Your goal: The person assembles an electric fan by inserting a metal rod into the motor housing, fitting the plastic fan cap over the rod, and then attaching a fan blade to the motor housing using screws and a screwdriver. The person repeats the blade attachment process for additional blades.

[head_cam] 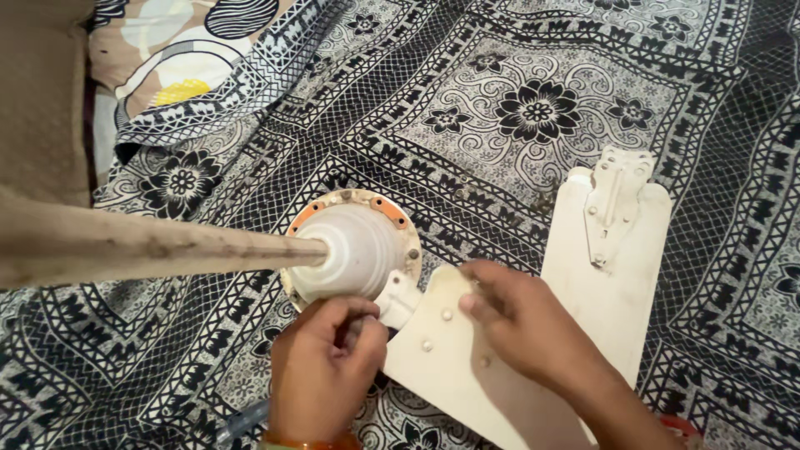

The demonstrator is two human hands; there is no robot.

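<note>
While the left hand (325, 375) pinches at the cream metal bracket (398, 300) under the domed white fan motor (354, 250), the right hand (521, 321) presses flat and open on one cream fan blade (442, 358); a second loose blade (612, 275) waits unfitted on the bed.

Left hand (327, 367) curled with fingertips pinched together, right hand (521, 321) palm down, fingers spread flat

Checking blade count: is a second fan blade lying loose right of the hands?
Yes, a second blade lies on the patterned cloth, apart from the motor.
</note>
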